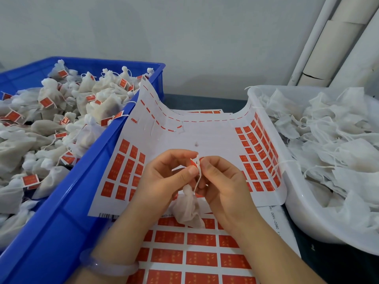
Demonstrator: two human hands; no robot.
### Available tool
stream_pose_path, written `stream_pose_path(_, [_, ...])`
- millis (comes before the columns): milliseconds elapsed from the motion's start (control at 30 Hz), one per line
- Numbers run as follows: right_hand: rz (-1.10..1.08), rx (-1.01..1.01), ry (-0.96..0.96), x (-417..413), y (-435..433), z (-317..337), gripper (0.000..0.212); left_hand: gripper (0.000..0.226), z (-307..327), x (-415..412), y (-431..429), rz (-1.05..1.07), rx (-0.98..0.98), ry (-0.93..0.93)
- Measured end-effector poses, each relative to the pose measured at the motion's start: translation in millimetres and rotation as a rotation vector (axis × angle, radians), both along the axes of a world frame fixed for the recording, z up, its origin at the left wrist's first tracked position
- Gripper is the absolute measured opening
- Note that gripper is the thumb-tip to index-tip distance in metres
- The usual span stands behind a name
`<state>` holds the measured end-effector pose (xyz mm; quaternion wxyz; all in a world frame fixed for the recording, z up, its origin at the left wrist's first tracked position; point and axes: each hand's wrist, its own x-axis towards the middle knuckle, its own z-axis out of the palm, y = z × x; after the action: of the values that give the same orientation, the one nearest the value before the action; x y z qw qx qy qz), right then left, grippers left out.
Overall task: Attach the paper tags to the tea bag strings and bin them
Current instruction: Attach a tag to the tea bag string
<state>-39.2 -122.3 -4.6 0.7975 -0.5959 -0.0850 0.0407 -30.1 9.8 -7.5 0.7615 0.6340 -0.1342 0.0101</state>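
Note:
My left hand (164, 177) and my right hand (221, 181) meet over the middle of the sticker sheet (205, 136). Between their fingertips they pinch a small red paper tag (194, 162) folded round a white string (198, 177). The string runs down to a white tea bag (187, 210) that hangs below my hands. The blue bin (67, 201) on the left holds several tea bags with red tags on them. On the right, the white tub (295, 206) is full of tea bags without tags.
A second sheet of red tag stickers (194, 257) lies under my forearms. The upper sheet curls up against both containers. A pale bangle (110, 267) sits on my left wrist. White pipes (336, 42) stand at the back right against the grey wall.

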Motion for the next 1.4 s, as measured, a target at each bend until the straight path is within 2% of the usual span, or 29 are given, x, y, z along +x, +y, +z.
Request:
stream_pose_path(333, [0.005,0.039,0.031,1.5,-1.4,-1.0,0.031,0.028,1.1,-1.5,-1.0,0.022,-0.003,-0.033])
stream_pose_path(867, [0.088,0.146,0.074,3.4,-3.1,-1.2,0.027,0.031,2.8,-2.3,-0.6,-0.015,0.045,-0.099])
stream_pose_path(933, [0.09,0.139,0.079,3.3,-3.1,-1.2,0.03,0.031,2.7,-2.2,-0.5,-0.021,0.046,-0.099])
stream_pose_path(1067, [0.065,0.14,0.116,4.5,-3.0,-2.3,0.051,0.029,3.2,-2.7,-0.8,-0.016,0.059,-0.096])
stream_pose_path(1200, [0.068,0.132,0.105,4.6,-3.7,-2.5,0.038,0.028,3.8,-2.3,-1.6,0.016,0.074,-0.076])
stream_pose_path(1400, [-0.067,-0.053,-0.021,4.6,-4.5,-3.0,0.028,0.022,2.2,0.0,-2.3,0.139,0.072,-0.055])
